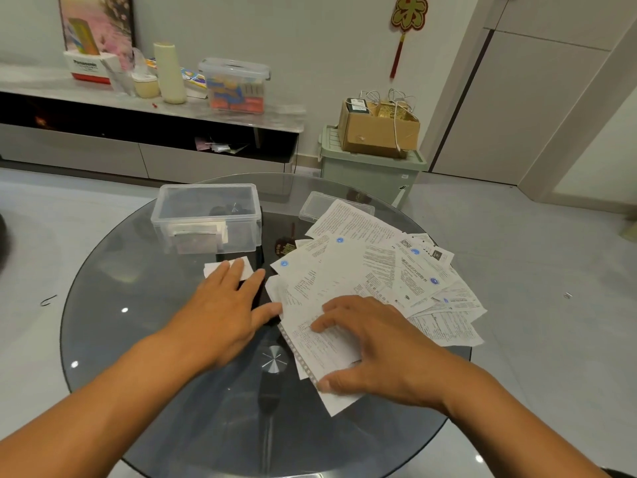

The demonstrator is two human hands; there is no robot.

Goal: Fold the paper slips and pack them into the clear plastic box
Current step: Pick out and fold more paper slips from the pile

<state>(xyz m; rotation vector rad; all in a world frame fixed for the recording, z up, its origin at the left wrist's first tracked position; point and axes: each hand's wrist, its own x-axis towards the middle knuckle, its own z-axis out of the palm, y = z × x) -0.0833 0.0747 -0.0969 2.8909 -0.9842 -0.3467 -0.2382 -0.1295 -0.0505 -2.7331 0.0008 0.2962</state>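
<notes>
A clear plastic box stands open at the back left of the round glass table, with some folded paper inside. Its lid lies behind a spread pile of printed paper slips on the right. My left hand lies flat with straight fingers, its fingertips on a small folded white slip in front of the box. My right hand rests on the nearest slip of the pile, fingers spread, thumb at the slip's near edge.
Behind the table a low cabinet carries boxes, a cream roll and a lidded storage tub. A green bin with a cardboard box on top stands on the floor at the back right. A small dark hook-shaped thing lies on the floor at the left.
</notes>
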